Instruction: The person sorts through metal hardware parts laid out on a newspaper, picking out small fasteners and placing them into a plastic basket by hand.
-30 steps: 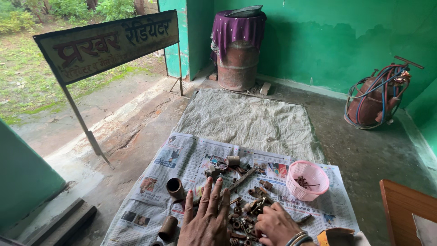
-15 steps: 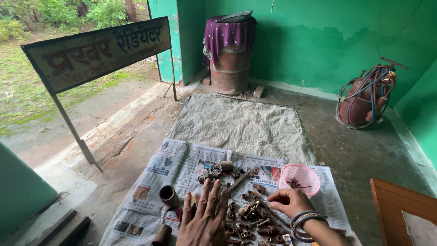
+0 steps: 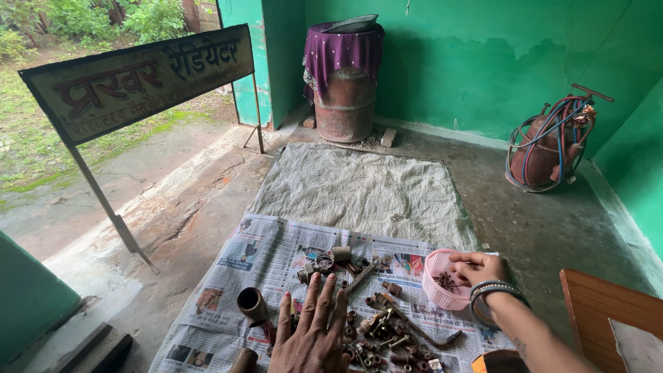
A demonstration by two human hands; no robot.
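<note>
The right hand (image 3: 480, 268) is held over the small pink perforated plastic basket (image 3: 442, 284), fingers curled together above its opening; whether they pinch a part cannot be told, as the fingertips hide it. A few thin rusty pieces already lie in the basket, which stands on the right edge of the spread newspaper sheet (image 3: 235, 266), near the pile.

The left hand (image 3: 311, 338) lies flat, fingers spread, holding nothing, pressed on the paper at the near edge of the heap of rusty nuts, bolts and fittings (image 3: 383, 338); this posture appears to steady the sheet and the body. A short rusty pipe sleeve (image 3: 250, 302) stands just left of that hand. Beyond the paper lies a grey woven sack (image 3: 359, 186), keeping the concrete floor covered.
</note>
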